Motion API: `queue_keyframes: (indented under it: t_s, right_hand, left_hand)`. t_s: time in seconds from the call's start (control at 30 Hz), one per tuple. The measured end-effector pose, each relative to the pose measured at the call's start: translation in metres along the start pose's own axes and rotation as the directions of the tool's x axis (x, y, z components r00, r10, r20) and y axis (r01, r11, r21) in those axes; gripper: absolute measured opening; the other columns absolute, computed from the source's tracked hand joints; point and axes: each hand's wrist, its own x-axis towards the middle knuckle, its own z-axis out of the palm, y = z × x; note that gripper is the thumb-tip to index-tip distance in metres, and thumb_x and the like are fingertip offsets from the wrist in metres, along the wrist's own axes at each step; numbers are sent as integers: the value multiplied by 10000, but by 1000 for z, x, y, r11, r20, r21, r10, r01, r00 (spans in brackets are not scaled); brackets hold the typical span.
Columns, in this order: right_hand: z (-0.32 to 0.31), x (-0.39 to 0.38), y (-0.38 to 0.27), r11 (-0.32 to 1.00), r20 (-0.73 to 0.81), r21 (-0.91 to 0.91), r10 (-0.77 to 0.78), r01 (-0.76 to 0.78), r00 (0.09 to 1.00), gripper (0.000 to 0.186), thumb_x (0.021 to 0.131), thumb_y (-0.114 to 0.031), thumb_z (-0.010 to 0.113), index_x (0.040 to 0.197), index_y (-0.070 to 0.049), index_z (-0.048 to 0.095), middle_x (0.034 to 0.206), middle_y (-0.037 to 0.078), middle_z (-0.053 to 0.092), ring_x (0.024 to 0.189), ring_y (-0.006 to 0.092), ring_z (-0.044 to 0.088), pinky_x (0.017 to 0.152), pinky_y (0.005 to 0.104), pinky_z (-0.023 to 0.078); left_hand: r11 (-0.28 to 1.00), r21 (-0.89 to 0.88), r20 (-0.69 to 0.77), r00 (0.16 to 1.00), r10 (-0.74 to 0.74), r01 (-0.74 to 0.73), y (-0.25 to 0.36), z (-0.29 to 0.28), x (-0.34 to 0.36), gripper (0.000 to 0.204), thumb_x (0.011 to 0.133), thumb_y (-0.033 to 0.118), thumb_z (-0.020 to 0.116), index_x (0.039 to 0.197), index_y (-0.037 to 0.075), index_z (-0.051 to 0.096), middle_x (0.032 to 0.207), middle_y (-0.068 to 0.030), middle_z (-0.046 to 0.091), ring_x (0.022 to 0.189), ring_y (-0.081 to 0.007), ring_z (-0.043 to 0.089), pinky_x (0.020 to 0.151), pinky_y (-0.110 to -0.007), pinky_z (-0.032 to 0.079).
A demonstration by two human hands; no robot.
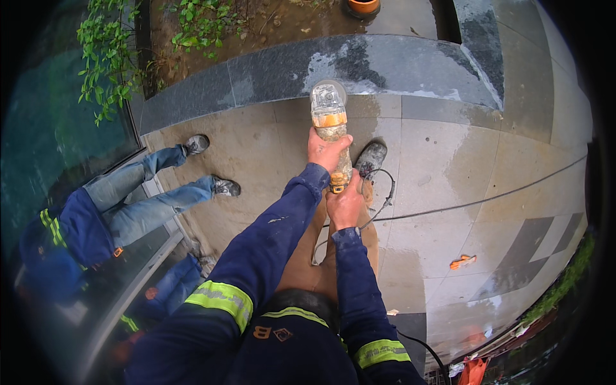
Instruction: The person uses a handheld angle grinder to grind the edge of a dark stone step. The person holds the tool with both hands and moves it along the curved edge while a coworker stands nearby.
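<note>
My left hand [326, 149] is wrapped round the body of a dust-caked angle grinder [329, 109] with orange bands. My right hand [344, 200] grips its lower end, just below the left, where a black cord loops down. The grinder's round disc [339, 88] is at the front edge of a dark grey stone border [263, 83], which has pale wet streaks near it; whether it touches cannot be told. My right boot [371, 157] stands on the paving below that border.
A co-worker in blue [154, 215] stands at left beside a glass panel [77, 122]. Behind the border are plants [192, 25], muddy soil and an orange pot [362, 6]. A cable [468, 199] crosses the tiles [443, 160]; an orange glove-like object [462, 262] lies at right.
</note>
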Motion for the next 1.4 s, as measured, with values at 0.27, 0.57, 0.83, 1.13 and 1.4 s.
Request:
queue_keyframes:
  t_s: [0.27,0.57,0.83,1.13,1.4]
  right_hand:
    - [-2,-12,20,995,-63,87,43,-38,997,744,777,-62,702,1435,-63,356,879,320,678,864,526,647,744,576,495]
    - [-4,-7,14,998,-73,62,2,3,997,741,783,-56,696,1442,-67,357,890,321,675,883,518,652,751,557,503]
    - [-17,-4,12,995,-76,76,67,-61,995,757,791,-92,744,1440,-52,357,909,311,682,884,510,659,751,542,517]
    - [-9,-10,21,999,-102,39,-13,17,995,734,789,-70,718,1431,-51,363,870,318,674,865,512,654,731,558,499]
    - [-14,-4,16,1000,-63,11,-14,14,998,737,795,-76,717,1437,-46,356,894,319,675,862,516,651,729,558,499]
  left_hand:
    - [993,113,29,999,-18,15,-19,12,-14,715,689,218,891,1244,-29,515,1128,-171,680,1014,-273,671,926,-387,516]
    - [992,122,37,999,-18,13,-12,12,-10,715,691,226,886,1242,-31,510,1102,-171,680,999,-276,675,903,-388,526]
    - [978,207,54,999,-7,-5,-6,27,-14,719,691,231,890,1241,-34,510,1120,-183,682,1002,-273,677,909,-393,528]
    - [984,177,18,1000,-8,5,-20,17,-15,688,686,230,887,1201,-32,513,1105,-176,670,985,-268,676,890,-390,529]
    - [997,67,46,999,-27,23,-15,18,-11,685,703,207,880,1227,-28,505,1120,-166,667,992,-254,668,893,-386,528]
